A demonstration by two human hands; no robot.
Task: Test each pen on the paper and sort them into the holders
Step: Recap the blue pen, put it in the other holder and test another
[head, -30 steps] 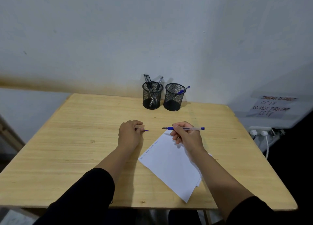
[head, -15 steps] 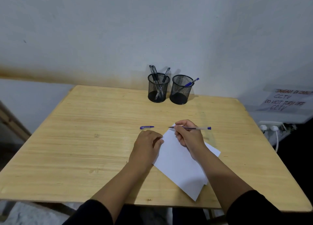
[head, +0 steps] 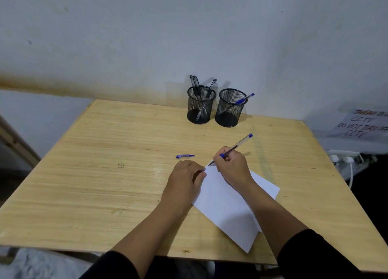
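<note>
My right hand (head: pixel 232 169) grips a blue pen (head: pixel 239 145) in a writing hold, its tip down at the far corner of the white paper (head: pixel 226 207). My left hand (head: pixel 184 178) rests curled on the paper's left edge and holds nothing. The pen's blue cap (head: pixel 184 156) lies on the table just beyond my left hand. Two black mesh holders stand at the back: the left holder (head: pixel 200 105) has three black pens, the right holder (head: pixel 231 108) has one blue pen (head: pixel 244 99).
The wooden table (head: pixel 105 173) stands against a white wall. To the right, off the table, are a handwritten CCTV notice (head: pixel 361 124) and a power strip with white plugs (head: pixel 344 160).
My left hand let go of the cap and came back onto the paper's edge. My right hand turned the uncapped pen from level to a writing angle, tip on the paper.
</note>
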